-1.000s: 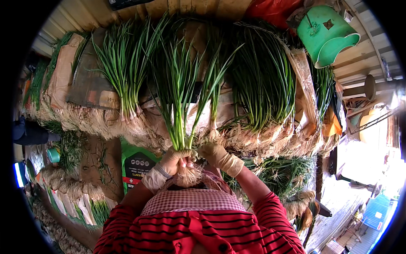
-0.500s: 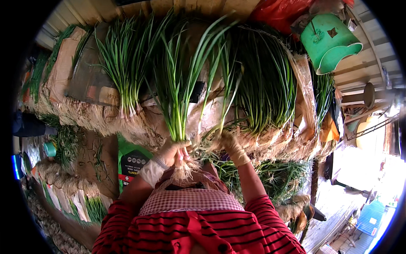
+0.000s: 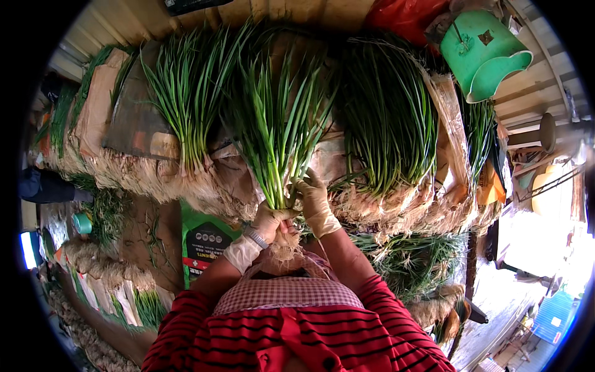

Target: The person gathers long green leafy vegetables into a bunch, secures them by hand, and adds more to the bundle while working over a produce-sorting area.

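My left hand (image 3: 268, 224), in a pale glove, is closed round the lower stalks of a bunch of green garlic (image 3: 280, 133). The bunch stands upright before me, its flat leaves fanning away and its pale, stringy roots (image 3: 286, 248) hanging below the fist. My right hand (image 3: 316, 204), also gloved, presses bent fingers on stalks at the bunch's right side, just above the left hand; its fingertips are partly hidden. Beyond the left hand lies another fanned bundle (image 3: 189, 111) of the plants. A larger pile (image 3: 390, 124) lies to the right.
The plants lie on a heap lined with brown sacking (image 3: 93, 124), its near edge thick with roots. Loose greens (image 3: 409, 260) lie lower right, and a green-and-black bag (image 3: 201, 242) lower left. A cut green bucket (image 3: 483, 56) hangs at upper right. At far left shows a person's dark sleeve (image 3: 46, 186).
My right hand has moved left, from beside separate stalks to the bunch in my left hand. The bunch looks fuller, and the loose stalks at its right now stand with it.
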Available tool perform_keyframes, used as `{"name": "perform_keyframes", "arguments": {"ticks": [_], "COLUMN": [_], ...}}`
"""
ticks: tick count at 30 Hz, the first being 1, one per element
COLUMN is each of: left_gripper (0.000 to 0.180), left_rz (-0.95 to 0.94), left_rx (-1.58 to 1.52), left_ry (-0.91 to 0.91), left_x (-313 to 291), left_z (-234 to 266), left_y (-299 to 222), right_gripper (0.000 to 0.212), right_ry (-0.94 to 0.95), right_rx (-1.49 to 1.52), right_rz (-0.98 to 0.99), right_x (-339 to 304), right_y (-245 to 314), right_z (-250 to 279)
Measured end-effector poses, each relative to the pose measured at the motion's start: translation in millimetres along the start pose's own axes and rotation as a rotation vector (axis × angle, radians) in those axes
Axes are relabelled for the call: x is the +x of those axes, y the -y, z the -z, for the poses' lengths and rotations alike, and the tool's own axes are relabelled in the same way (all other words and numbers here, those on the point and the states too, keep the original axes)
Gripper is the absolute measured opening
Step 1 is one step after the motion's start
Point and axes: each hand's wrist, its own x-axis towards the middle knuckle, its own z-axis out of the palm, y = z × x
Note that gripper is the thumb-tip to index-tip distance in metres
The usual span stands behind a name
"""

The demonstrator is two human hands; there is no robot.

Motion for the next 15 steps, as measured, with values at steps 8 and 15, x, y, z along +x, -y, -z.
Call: {"name": "perform_keyframes", "arguments": {"ticks": [8,15], "left_gripper": [0.012,0.013], "left_rz": [-0.004,0.124], "left_rx": [-0.173,-0.189], "left_ry": [0.068,0.133], "left_x": [-8,-5], "left_z": [-24,-20], "left_y": [-8,-10], "right_gripper": [0.006,0.011], "right_ry": [-0.023,-0.415], "right_rx": [0.454,0.084], "right_rz": [-0.133,-0.012], "right_x": [-12,10], "right_y": [28,69], "right_z": [5,22]}}
